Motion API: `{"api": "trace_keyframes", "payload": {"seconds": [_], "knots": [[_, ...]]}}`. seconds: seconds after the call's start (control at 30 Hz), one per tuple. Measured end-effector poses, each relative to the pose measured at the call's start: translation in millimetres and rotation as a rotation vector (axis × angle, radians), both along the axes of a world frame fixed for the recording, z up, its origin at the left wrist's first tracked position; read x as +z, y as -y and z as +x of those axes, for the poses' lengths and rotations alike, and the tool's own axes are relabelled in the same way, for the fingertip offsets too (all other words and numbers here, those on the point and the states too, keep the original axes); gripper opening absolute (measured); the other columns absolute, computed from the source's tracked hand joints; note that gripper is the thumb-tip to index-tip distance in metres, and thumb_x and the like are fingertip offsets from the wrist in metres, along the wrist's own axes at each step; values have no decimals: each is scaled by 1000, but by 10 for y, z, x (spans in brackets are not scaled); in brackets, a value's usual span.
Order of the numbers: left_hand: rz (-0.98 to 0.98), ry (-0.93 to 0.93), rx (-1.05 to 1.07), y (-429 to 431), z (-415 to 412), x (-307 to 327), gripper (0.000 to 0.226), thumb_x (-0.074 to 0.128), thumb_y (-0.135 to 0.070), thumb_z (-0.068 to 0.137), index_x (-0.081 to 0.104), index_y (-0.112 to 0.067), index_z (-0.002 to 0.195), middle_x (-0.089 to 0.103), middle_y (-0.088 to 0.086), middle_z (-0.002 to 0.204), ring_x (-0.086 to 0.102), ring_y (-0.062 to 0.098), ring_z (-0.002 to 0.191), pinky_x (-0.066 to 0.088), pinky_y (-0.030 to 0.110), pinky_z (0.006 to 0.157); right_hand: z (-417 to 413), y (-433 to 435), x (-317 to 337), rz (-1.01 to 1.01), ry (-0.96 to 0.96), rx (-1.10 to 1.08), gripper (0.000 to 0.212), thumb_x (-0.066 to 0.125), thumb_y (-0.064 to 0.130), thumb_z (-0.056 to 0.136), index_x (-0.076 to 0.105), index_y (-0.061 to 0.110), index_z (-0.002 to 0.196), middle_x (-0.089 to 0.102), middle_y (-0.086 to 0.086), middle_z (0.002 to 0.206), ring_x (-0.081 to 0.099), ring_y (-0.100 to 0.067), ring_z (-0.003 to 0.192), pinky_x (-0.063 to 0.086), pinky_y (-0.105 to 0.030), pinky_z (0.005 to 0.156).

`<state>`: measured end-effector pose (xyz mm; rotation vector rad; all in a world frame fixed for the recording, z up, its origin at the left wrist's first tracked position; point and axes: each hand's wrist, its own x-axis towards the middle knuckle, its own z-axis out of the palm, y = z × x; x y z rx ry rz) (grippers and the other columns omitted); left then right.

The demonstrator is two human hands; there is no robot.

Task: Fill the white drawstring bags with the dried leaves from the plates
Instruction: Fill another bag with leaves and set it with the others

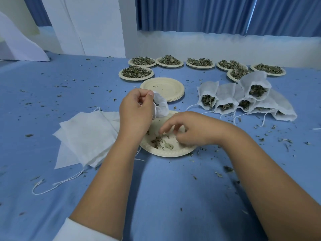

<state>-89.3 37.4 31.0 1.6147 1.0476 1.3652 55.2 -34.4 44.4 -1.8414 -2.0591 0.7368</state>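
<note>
My left hand [134, 110] grips the rim of a white drawstring bag [161, 106], holding it up over the near plate [166, 153]; dark leaves show in its mouth. A few dried leaves [159, 141] are left on that plate. My right hand [189, 130] hovers low over the plate with its fingers curled down among the leaves; whether it pinches any is hidden. A stack of flat empty bags [88, 134] lies to the left. Several filled bags [243, 98] lie in a heap to the right.
Several plates heaped with dried leaves [136, 72] stand in a row at the back. A stack of empty plates [165, 87] sits behind the held bag. Leaf crumbs are scattered across the blue cloth [173, 188]. Loose drawstrings [52, 186] trail at front left.
</note>
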Motion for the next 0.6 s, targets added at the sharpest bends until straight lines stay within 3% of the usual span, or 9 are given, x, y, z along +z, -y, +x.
{"api": "trace_keyframes", "payload": {"seconds": [0.07, 0.2, 0.37, 0.6], "knots": [[-5, 0, -2, 6, 4, 1, 14, 53, -17, 98, 65, -13, 91, 57, -22, 50, 52, -7, 48, 37, 5, 50, 50, 42, 14, -85, 67, 22, 47, 67, 13, 85, 62, 41, 122, 57, 18, 110, 61, -6, 97, 53, -24, 81], [-8, 6, -12, 18, 10, -1, 14, 53, -17, 98, 63, -16, 88, 57, -21, 48, 51, -7, 46, 36, 5, 48, -54, 2, -66, -63, 71, 0, 52, 78, 32, 80, 59, 36, 129, 60, 10, 112, 61, -7, 99, 51, -28, 88], [2, 7, -23, 27, 9, -4, 16, 53, -16, 97, 62, -20, 84, 57, -21, 48, 51, -7, 46, 36, 4, 49, -243, -93, -181, 55, 18, 79, 41, 76, 21, 83, 68, 22, 123, 61, -6, 109, 60, -18, 97, 47, -37, 91], [4, 11, -26, 31, 15, -7, 17, 54, -16, 97, 61, -21, 83, 58, -20, 48, 52, -7, 47, 36, 4, 49, -347, -74, -235, 163, -29, 101, 18, 71, 13, 83, 79, 19, 99, 68, 7, 97, 59, -2, 79, 50, -31, 84]]}}
